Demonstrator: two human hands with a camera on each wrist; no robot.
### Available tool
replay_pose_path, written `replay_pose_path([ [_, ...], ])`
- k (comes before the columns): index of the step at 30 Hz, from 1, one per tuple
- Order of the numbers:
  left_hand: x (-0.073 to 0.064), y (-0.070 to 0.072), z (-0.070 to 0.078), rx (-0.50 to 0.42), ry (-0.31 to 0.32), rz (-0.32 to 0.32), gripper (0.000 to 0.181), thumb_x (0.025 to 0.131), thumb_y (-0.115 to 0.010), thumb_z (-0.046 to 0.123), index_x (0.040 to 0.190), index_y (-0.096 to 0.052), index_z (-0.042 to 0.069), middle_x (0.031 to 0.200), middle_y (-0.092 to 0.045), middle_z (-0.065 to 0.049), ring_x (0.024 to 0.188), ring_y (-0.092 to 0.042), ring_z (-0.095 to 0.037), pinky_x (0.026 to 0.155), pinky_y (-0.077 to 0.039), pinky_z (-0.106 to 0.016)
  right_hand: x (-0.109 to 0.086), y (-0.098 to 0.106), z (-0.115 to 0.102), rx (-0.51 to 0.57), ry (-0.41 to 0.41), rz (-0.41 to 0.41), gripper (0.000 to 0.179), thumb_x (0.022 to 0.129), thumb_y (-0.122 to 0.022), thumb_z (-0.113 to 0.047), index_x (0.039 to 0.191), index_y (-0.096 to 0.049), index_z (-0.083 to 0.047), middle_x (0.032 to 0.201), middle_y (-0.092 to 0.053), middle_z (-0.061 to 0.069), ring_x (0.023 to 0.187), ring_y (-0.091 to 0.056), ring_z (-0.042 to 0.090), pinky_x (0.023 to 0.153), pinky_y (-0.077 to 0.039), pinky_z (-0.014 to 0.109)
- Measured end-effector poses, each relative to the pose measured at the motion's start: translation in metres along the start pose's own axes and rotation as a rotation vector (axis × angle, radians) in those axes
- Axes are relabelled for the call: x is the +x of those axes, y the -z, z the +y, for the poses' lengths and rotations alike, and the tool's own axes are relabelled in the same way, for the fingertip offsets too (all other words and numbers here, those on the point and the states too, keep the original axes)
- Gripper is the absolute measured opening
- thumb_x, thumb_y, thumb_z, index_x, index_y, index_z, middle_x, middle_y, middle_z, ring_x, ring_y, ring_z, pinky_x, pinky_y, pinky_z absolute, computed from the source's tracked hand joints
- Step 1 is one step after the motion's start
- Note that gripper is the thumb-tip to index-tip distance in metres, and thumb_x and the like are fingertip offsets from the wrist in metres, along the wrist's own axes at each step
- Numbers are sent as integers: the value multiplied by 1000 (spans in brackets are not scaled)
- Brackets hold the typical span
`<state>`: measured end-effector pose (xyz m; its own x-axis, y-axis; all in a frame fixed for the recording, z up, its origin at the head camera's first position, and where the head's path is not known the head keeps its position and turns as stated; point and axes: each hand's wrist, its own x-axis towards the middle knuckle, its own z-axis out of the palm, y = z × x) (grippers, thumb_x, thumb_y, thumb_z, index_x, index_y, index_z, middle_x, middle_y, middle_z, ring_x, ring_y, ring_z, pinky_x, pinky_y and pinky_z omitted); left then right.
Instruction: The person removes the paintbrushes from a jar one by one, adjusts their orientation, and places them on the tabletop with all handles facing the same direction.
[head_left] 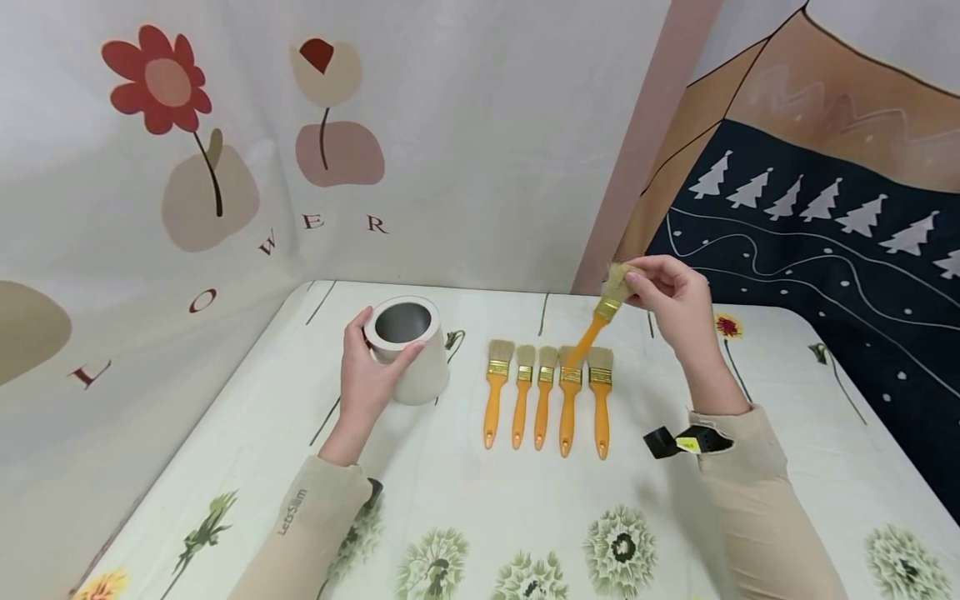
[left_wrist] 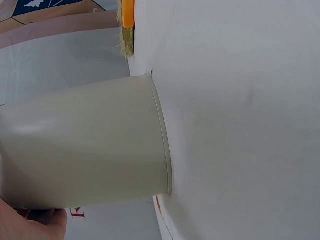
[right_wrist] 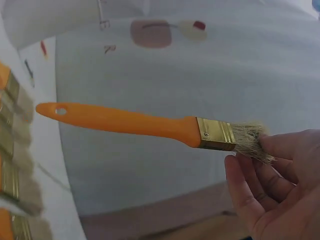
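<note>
A white cylindrical container with a round opening and dark inside stands on the table. My left hand grips it near the top, thumb on the near side and fingers round the far left. In the left wrist view the container fills much of the picture. My right hand pinches a paintbrush by its bristles, with the orange handle pointing down and left above the row. The right wrist view shows that paintbrush with its brass ferrule and pale bristles between thumb and fingers.
Several orange-handled paintbrushes lie side by side on the table, bristles away from me, right of the container. The cloth is printed with flowers. A patterned curtain hangs behind the table's far edge.
</note>
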<state>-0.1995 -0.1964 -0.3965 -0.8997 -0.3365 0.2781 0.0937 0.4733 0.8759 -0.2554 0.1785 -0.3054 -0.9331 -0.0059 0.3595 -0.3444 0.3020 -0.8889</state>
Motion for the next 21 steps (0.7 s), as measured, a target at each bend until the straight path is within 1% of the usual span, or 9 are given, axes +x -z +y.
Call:
replay_pose_path([
  [3, 0, 1, 0, 6, -1, -1, 97, 82, -82, 33, 154, -25, 5, 159, -31, -16, 146, -35, -31, 121, -34, -46, 0, 11, 14, -59, -61, -10, 35, 98, -63, -19, 126, -60, 2, 91, -63, -25, 89, -63, -5, 74, -57, 11],
  [6, 1, 1, 0, 8, 3, -1, 97, 82, -82, 34, 154, -25, 6, 159, -31, -16, 146, -35, -31, 121, -34, -46, -1, 19, 29, -115, -124, -41, 38, 100, -61, -22, 128, -57, 3, 88, -62, -28, 87, -62, -6, 73, -57, 11],
  [8, 0, 1, 0, 7, 7, 0, 97, 82, -82, 34, 154, -25, 6, 159, -31, -16, 146, -36, -31, 121, -35, -46, -1, 23, 41, -153, -171, -74, 38, 100, -61, -24, 128, -57, 2, 88, -62, -26, 85, -61, -6, 73, -57, 11],
  [10, 0, 1, 0, 7, 7, 1, 96, 82, -82, 34, 154, -25, 6, 158, -31, -16, 146, -36, -31, 121, -35, -46, -1, 26, 53, -190, -221, -109, 39, 100, -60, -27, 127, -57, 2, 91, -62, -21, 83, -61, -6, 73, -57, 11],
  [12, 0, 1, -1, 7, 8, 3, 96, 82, -83, 33, 154, -25, 6, 158, -31, -16, 145, -37, -31, 120, -35, -46, 0, 27, 66, -220, -273, -145, 39, 101, -60, -29, 127, -59, 1, 96, -64, -13, 81, -60, -5, 73, -57, 11],
  [14, 0, 1, -1, 9, 6, 2, 96, 82, -82, 34, 154, -25, 6, 158, -32, -16, 145, -37, -31, 120, -35, -46, 0, 27, 79, -239, -317, -176, 38, 101, -60, -28, 126, -59, 1, 102, -64, -4, 80, -60, -3, 73, -57, 12],
  [16, 0, 1, -1, 11, 6, 1, 96, 82, -82, 34, 154, -25, 6, 159, -31, -16, 145, -37, -31, 120, -35, -45, 1, 25, 90, -247, -356, -205, 38, 101, -60, -26, 127, -60, 1, 104, -64, 0, 79, -59, -1, 73, -57, 13],
  [18, 0, 1, -1, 15, 3, -1, 96, 82, -82, 34, 154, -25, 5, 159, -31, -15, 145, -37, -31, 120, -35, -45, 2, 23, 102, -248, -390, -225, 38, 100, -61, -24, 127, -60, 2, 102, -64, -1, 78, -58, 2, 73, -58, 13],
  [21, 0, 1, -1, 16, 3, -6, 97, 82, -82, 35, 154, -25, 5, 159, -30, -15, 146, -36, -31, 121, -35, -46, 2, 20, 117, -250, -429, -251, 38, 98, -64, -22, 126, -62, 4, 90, -64, -8, 75, -57, 2, 70, -57, 13],
])
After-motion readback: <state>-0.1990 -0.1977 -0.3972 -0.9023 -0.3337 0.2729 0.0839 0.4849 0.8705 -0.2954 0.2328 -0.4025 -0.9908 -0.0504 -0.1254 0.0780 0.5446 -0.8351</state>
